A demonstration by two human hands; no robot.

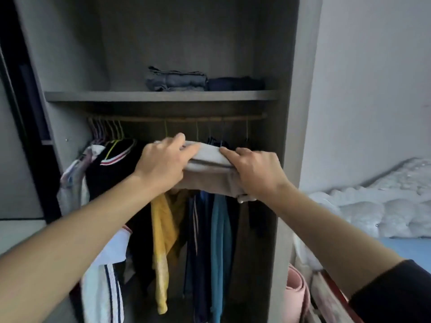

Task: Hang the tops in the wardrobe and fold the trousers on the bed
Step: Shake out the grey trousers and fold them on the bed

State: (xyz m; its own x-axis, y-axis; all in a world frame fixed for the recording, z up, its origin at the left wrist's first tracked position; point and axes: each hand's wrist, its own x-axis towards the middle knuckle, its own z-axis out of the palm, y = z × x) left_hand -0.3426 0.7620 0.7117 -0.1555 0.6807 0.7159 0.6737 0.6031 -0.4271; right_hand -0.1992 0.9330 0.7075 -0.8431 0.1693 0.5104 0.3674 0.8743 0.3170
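I hold a folded pair of beige-grey trousers [208, 173] flat in front of the open wardrobe, just below its shelf [161, 96]. My left hand [163, 162] grips the trousers' left end from above. My right hand [255, 172] grips the right end, thumb underneath. Behind and below the bundle, several tops hang from the rail [177, 118]: a black one with a striped collar [114, 166], a yellow one [163, 227], navy ones and a blue one [219, 234].
On the shelf lie folded grey jeans [176, 79] and a folded dark garment [235, 83]. Spare hangers [105, 129] cluster at the rail's left end. The wardrobe's side panel [291, 136] stands right of my hands. The bed with a white quilt [373, 206] is at the right.
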